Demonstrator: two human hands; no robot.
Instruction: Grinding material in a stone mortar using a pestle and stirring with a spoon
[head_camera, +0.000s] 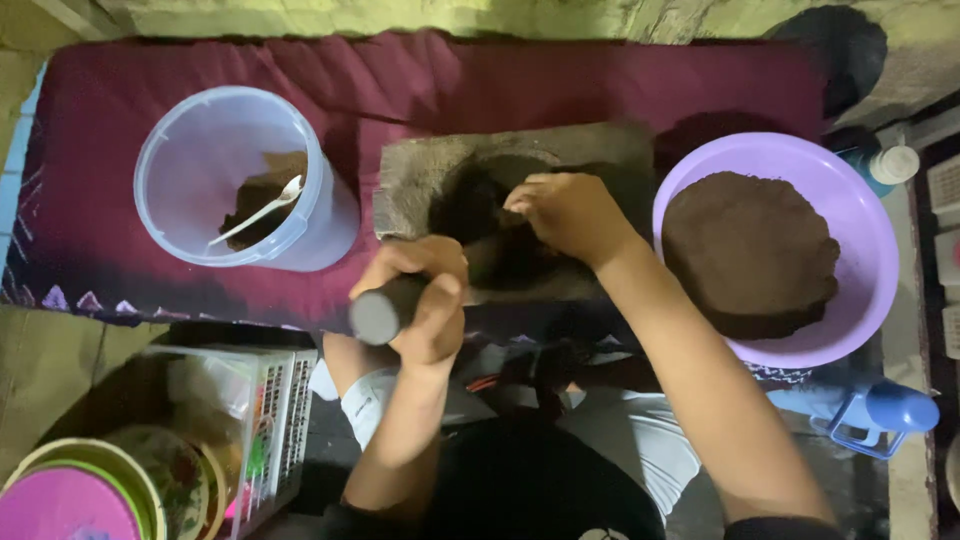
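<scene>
At the frame's centre, the left hand (425, 300) is wrapping its fingers around a dark pestle (385, 310) while the right hand (565, 212) is pinching brown paste in the stone mortar (420, 170), grinding seemingly partway, with a brown mound (750, 250) filling the purple bowl (870, 210) at right and little in the clear tub (190, 150) at left

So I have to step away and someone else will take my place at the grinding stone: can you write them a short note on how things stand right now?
Left hand: gripped around the dark cylindrical pestle, held at the near edge of the stone mortar.
Right hand: fingers down in the mortar's hollow, touching the dark brown paste there.
Purple bowl, on the right: holds a big flattened mound of brown paste.
Clear plastic tub, on the left: a small amount of brown paste with a white spoon in it.
Done: most of the paste sits in the bowl.
Left: the portion in the mortar is not out yet.
</scene>
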